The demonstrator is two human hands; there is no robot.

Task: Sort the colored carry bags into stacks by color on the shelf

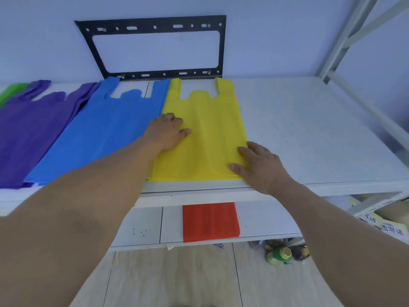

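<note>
A: In the head view, what do the hands do?

B: The left hand (167, 131) and the right hand (261, 165) both lie flat, fingers relaxed, pressing the yellow bags (205, 138) on the upper shelf (309, 134). They grasp nothing.

A: How far is the sorting?

B: To the left of the left hand lie the blue bags (99, 134), then the purple bags (28, 134), then a green corner (11, 90), maybe another stack. The red bags (211, 221) lie on the lower shelf (261, 220) below the hands. I think it is nearly finished.

A: And room?

B: The yellow edge touches the blue one. To the right of the right hand the shelf is bare; the front edge is just under the wrists.
</note>
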